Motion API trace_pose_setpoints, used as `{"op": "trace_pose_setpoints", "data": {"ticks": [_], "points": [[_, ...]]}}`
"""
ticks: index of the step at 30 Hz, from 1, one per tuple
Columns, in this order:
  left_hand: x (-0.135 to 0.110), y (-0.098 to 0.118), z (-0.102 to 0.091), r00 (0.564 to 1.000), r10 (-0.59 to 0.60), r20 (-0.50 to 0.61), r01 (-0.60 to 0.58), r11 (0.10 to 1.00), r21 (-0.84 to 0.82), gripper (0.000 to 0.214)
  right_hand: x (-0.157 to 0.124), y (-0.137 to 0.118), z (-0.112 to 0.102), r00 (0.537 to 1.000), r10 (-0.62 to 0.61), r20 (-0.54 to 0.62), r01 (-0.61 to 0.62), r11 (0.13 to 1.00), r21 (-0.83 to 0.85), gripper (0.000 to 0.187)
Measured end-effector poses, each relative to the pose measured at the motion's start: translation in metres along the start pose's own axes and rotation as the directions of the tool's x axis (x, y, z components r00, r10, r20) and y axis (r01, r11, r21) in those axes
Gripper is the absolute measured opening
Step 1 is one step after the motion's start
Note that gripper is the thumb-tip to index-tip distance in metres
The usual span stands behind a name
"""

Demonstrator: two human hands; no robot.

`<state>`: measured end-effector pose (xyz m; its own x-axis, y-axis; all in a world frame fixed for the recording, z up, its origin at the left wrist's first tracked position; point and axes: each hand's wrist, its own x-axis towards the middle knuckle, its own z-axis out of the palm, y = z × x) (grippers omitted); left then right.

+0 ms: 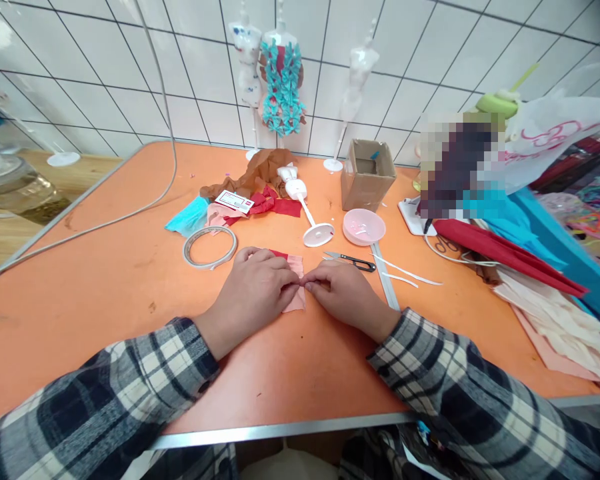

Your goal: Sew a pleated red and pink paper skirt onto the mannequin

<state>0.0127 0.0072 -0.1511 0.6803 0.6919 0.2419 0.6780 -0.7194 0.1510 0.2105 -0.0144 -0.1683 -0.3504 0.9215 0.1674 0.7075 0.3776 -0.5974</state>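
Observation:
A small piece of pink crepe paper [295, 303] lies at the middle of the table, between my two hands. My left hand [257, 287] rests over its left part, thumb and forefinger pinched at the paper. From the right, my right hand [350, 293] pinches at the same spot, its fingertips meeting the left ones. What exactly sits between the fingertips is too small to make out. A red piece [280, 254] shows just behind my left fingers. Black-handled thread snips [359, 262] lie just beyond my right hand.
A tape roll [186, 248] lies left. Behind are crumpled brown paper [265, 170], a tipped white mini mannequin [307, 212], a pink bowl [364, 220] and a cardboard box [360, 190]. A metal ruler [387, 287] and white strips [405, 269] lie right; a cable [130, 212] crosses left.

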Motion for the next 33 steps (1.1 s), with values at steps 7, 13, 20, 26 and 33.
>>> {"op": "trace_pose_setpoints", "data": {"ticks": [7,13,20,26,33], "points": [[0.000,-0.003,0.001,1.000,0.012,0.001,-0.012,0.999,-0.034,0.018,-0.002,0.002,-0.004,1.000,-0.003,0.006,0.003,1.000,0.000,0.023],[-0.001,-0.004,0.002,1.000,0.001,0.002,-0.001,0.999,-0.041,0.017,-0.003,-0.001,-0.010,0.999,0.039,-0.033,-0.040,0.999,-0.023,0.020],[-0.003,-0.007,0.002,1.000,-0.015,0.015,0.017,0.996,-0.086,0.017,-0.002,-0.010,-0.011,0.998,0.027,-0.050,-0.031,0.996,-0.079,0.010],[-0.003,-0.009,0.002,0.999,-0.013,0.030,0.016,0.997,-0.080,0.018,-0.003,-0.007,-0.011,0.999,-0.007,0.032,0.013,0.977,-0.211,0.009],[-0.004,-0.007,0.000,0.998,-0.022,0.053,0.024,0.999,-0.041,0.018,-0.005,-0.014,-0.014,1.000,-0.010,0.001,0.009,0.972,-0.233,0.010]]}}
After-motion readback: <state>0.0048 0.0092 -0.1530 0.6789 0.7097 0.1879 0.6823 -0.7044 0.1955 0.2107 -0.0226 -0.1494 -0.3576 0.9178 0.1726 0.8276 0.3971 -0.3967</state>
